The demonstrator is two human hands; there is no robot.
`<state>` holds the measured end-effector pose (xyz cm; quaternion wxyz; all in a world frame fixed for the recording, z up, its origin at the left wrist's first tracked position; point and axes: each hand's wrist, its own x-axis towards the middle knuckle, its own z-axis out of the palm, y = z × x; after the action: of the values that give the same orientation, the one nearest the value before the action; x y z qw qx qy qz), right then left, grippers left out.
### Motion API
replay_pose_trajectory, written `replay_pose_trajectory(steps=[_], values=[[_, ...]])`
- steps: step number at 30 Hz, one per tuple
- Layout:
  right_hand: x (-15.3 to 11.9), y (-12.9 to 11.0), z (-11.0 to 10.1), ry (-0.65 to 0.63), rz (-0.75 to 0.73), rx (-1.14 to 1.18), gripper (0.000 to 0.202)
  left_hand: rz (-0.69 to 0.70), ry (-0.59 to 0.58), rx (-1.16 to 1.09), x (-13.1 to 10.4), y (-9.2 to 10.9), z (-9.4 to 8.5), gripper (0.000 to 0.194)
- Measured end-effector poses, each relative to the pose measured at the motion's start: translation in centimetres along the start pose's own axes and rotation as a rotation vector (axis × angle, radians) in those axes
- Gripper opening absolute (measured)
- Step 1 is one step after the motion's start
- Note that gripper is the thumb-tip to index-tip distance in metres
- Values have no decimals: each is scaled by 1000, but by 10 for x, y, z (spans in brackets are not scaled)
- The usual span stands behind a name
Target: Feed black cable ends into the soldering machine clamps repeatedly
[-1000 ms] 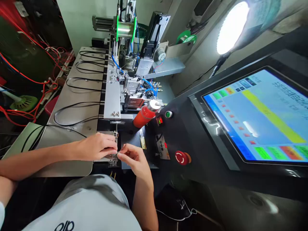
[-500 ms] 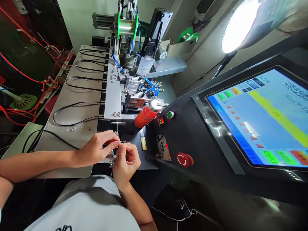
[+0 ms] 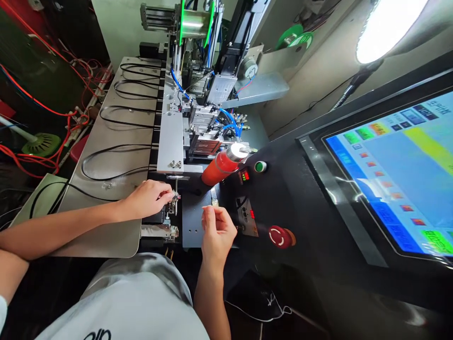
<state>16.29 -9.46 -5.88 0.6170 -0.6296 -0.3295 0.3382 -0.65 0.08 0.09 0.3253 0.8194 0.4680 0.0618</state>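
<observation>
My left hand (image 3: 152, 200) pinches the end of a black cable (image 3: 88, 193), with tiny thin wires showing past the fingertips. Those fingertips are at a small metal fixture (image 3: 173, 205) at the near end of the machine. My right hand (image 3: 218, 229) is apart from it to the right, over the dark machine bed (image 3: 191, 217). Its thumb and fingers are pressed together, and anything between them is too small to make out. Just beyond it lies a small yellowish piece (image 3: 214, 202), partly hidden by the fingers.
Several looped black cables (image 3: 130, 113) lie along the metal table (image 3: 106, 165) on the left. A red bottle (image 3: 221, 167) stands beside the machine. To the right are a red emergency stop button (image 3: 281, 236), a green button (image 3: 260, 166) and a touchscreen (image 3: 392, 179).
My hands were together at the cable end and are now apart. The right hand has moved right, and the left has moved slightly away from me to the fixture. The view has shifted a little.
</observation>
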Motion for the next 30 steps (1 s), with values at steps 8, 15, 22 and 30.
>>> replay_pose_trajectory(steps=[8,15,22,30], values=[[-1,1,2,-53,-16,-74,32,23,29,40,1,-3,2,29],[18,6,23,-326,-102,-106,29,66,52,81,5,-1,2,28],[26,11,46,-421,-202,-188,34,73,51,147,8,1,2,29],[22,23,55,-379,-249,-115,33,268,282,396,-8,-8,10,18]])
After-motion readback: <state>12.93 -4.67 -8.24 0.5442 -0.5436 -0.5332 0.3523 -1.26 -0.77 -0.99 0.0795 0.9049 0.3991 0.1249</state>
